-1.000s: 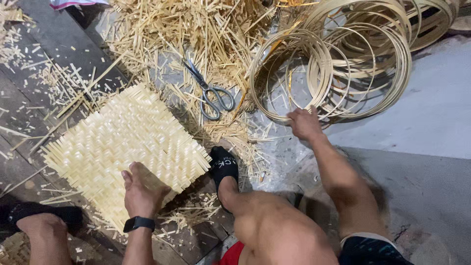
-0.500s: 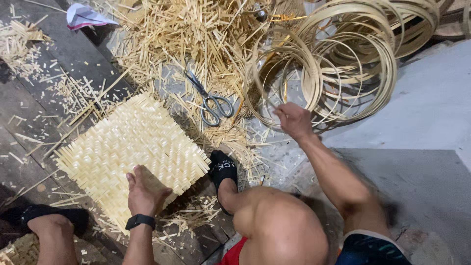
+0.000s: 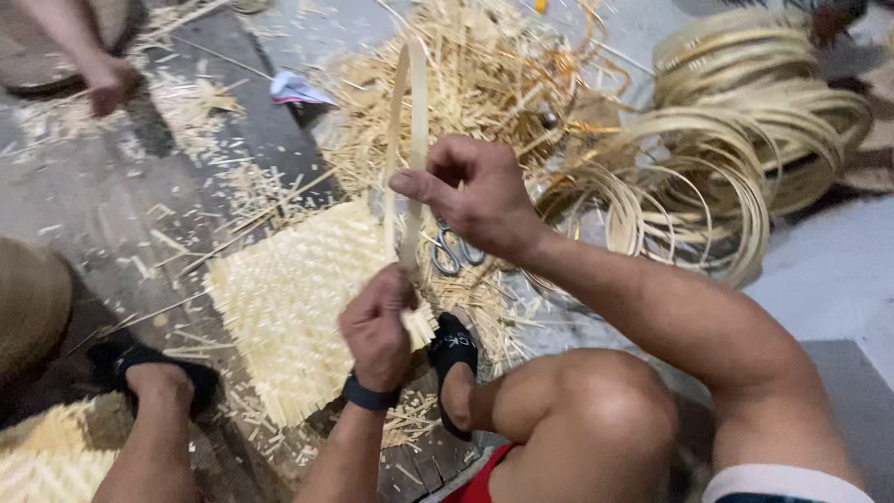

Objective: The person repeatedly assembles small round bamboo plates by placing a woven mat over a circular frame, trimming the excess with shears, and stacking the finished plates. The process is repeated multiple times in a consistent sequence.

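A thin bamboo hoop point(image 3: 410, 121) stands upright in front of me, held by both hands. My right hand point(image 3: 470, 196) pinches its upper part. My left hand point(image 3: 377, 326), with a black watch on the wrist, grips its lower end. Under the hands a square woven bamboo mat point(image 3: 289, 307) lies flat on the floor. Scissors point(image 3: 453, 250) rest on the floor, partly hidden behind my right hand. My foot in a black sandal point(image 3: 452, 359) is by the mat's near corner.
A pile of loose bamboo strips point(image 3: 484, 74) lies behind the mat. Several coiled bamboo hoops point(image 3: 745, 140) are stacked at the right. Another person's hand point(image 3: 107, 79) works at the top left. A second woven piece point(image 3: 47, 456) shows at the bottom left.
My right hand left the coil stack and came back holding a hoop. My left hand lifted off the mat and took the hoop's lower end. The view moved closer.
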`<state>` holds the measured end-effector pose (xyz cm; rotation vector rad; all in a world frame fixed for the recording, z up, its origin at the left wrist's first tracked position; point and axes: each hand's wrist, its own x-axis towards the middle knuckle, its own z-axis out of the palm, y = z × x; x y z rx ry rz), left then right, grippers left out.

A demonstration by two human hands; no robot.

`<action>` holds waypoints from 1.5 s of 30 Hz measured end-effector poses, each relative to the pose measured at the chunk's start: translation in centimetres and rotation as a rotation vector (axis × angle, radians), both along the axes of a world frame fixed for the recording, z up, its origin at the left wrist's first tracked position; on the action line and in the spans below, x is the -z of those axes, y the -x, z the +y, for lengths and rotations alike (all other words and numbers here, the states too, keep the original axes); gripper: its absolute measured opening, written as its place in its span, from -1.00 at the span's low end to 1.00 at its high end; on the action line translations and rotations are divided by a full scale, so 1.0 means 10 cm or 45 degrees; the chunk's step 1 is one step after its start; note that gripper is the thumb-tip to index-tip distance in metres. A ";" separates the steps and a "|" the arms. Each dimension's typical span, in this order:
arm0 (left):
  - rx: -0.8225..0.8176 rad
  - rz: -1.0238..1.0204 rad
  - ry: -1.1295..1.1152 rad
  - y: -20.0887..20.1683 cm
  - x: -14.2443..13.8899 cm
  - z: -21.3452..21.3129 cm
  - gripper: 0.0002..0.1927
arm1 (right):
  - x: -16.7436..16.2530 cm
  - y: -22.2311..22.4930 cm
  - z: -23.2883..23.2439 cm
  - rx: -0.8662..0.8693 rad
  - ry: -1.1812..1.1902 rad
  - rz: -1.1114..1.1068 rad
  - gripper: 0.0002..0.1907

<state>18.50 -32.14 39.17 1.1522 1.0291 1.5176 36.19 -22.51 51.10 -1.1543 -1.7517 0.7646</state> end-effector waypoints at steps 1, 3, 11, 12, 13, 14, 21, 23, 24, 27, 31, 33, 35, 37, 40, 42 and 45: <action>-0.182 0.097 0.095 0.14 -0.11 0.01 -0.64 | -0.06 0.06 0.13 -0.064 -0.076 -0.134 -0.65; -0.327 -0.159 0.210 0.61 -0.25 0.10 -0.61 | -0.13 0.10 0.42 0.014 -0.567 -0.430 -0.60; -0.084 -1.133 0.373 2.06 -0.01 0.51 -0.73 | 0.23 0.30 0.89 -0.343 0.737 0.500 -0.32; -0.130 -1.097 0.427 2.14 0.04 0.54 -0.76 | 0.29 0.38 0.90 -0.342 0.778 0.618 -0.33; -0.142 -1.070 0.426 2.22 0.09 0.57 -0.75 | 0.34 0.44 0.91 -0.352 0.820 0.660 -0.36; -0.151 -1.043 0.428 2.30 0.14 0.60 -0.74 | 0.38 0.49 0.92 -0.358 0.863 0.704 -0.38; -0.175 -1.408 0.148 2.52 0.56 0.82 -0.72 | 0.90 0.74 0.79 -0.421 1.052 0.851 -0.50; -0.076 -1.332 0.258 2.54 0.62 0.82 -0.69 | 1.04 0.76 0.74 -0.325 1.024 0.936 -0.50; -0.025 -1.296 0.315 2.55 0.63 0.82 -0.67 | 1.10 0.76 0.73 -0.274 1.009 0.976 -0.50; -0.160 -1.248 0.366 2.58 0.70 0.79 -0.72 | 1.30 0.77 0.73 -0.017 0.917 0.807 -0.54; -0.415 -1.189 0.456 2.59 1.02 0.78 -0.77 | 1.76 0.81 0.81 0.024 0.806 0.620 -0.53; -0.708 -1.053 0.521 2.58 1.34 0.74 -0.84 | 2.08 0.80 0.83 0.053 0.850 0.526 -0.58; -0.887 -0.690 0.604 2.55 1.70 0.68 -0.88 | 2.43 0.82 0.82 0.104 0.902 0.386 -0.61; -0.991 -0.173 0.621 2.56 2.04 0.60 -0.89 | 2.78 0.84 0.81 0.143 0.878 0.207 -0.63; -0.951 0.597 0.646 2.61 2.43 0.45 -0.85 | 3.24 0.89 0.76 0.179 0.750 -0.121 -0.66; -0.844 0.819 0.808 2.65 2.56 0.41 -0.82 | 3.48 0.90 0.73 0.201 0.671 -0.324 -0.68; -0.836 0.793 0.919 2.71 2.61 0.44 -0.78 | 3.70 0.83 0.72 0.220 0.715 -0.148 -0.69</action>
